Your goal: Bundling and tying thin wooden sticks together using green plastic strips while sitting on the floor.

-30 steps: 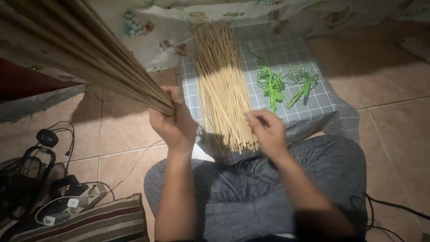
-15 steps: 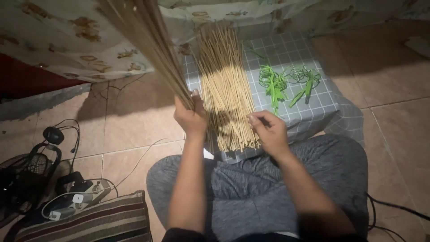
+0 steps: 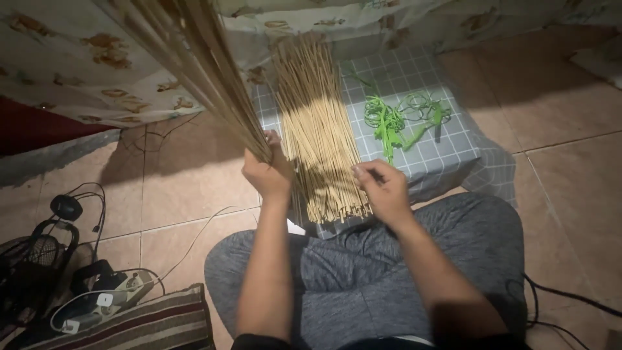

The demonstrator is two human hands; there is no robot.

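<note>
The left hand point(image 3: 267, 174) clenches a raised bundle of sticks point(image 3: 194, 61) fanning toward eleven o'clock. At its three o'clock, the right hand point(image 3: 383, 189) pinches sticks from the flat pile point(image 3: 317, 123) on the checked cloth point(image 3: 447, 146); green ties point(image 3: 395, 116) lie beyond. Gathering seems underway; adding sticks demands a firm grip.

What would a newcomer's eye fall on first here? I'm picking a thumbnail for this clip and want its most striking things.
First, the thick bundle of long thin sticks that the left hand grips at its lower end, fanning up toward the top left. Next, the pale pile of sticks lying on the grey checked cloth in the middle, with the right hand at its near end. To their right, bright green strips lie tangled on the cloth.
</note>
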